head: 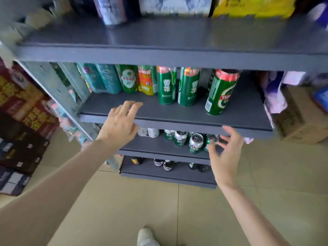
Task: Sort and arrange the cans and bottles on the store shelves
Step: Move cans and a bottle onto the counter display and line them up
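Note:
A grey middle shelf [177, 118] carries a row of tall cans: teal ones [104, 79] at the left, a yellow can [146, 80], two green cans [166, 86], and a green Tsingtao can [221, 92] standing apart at the right. My left hand [122, 121] reaches over this shelf's front edge with fingers straight, holding nothing. My right hand [225, 153] hovers lower, fingers spread and empty, in front of short green cans [196, 142] on the shelf below. Dark bottles [166, 165] stand on the lowest shelf.
The top shelf [159, 38] holds a can and boxed packs. Red and dark cartons [23, 121] are stacked at the left, a cardboard box [301, 118] at the right. Tiled floor and my shoe [146, 236] lie below.

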Motion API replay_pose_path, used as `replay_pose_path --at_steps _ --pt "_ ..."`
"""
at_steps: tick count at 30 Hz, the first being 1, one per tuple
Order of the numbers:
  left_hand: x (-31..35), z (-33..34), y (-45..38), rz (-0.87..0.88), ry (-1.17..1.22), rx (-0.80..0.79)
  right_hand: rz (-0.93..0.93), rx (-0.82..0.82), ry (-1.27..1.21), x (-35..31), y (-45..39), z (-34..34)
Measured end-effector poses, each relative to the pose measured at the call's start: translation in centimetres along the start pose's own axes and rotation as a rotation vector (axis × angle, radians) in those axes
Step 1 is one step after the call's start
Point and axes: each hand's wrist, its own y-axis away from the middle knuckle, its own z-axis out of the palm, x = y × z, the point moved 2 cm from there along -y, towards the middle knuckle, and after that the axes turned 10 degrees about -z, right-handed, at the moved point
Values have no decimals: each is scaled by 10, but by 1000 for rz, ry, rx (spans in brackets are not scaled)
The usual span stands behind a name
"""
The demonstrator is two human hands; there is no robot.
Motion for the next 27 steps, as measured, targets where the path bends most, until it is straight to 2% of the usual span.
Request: replay_pose_path --at_steps 3,7,11,13,15,18,22,27 --pt "-14 -48 4 -51 38 96 -171 -7 -5 -66 -48 -19" --pt "-32 -94 -10 -85 59 211 -362 0 37 -133 -97 -9" --pt "-57 -126 -35 -136 -10 220 -355 -146 33 -187 -133 34" --pt "-72 -137 -51 -220 -12 153 -337 -244 33 -208 -147 61" --pt "-88 -140 -65 -299 -55 -6 -321 -352 23 -225 -161 85" --pt "-107 -143 -82 -261 -123 -178 -364 -445 12 -248 -183 112" --pt "-114 -151 -91 -183 -156 -322 -451 -319 -43 -286 -222 151" --pt "-117 -152 -95 -158 -189 -389 -326 -306 -25 -301 -254 201"
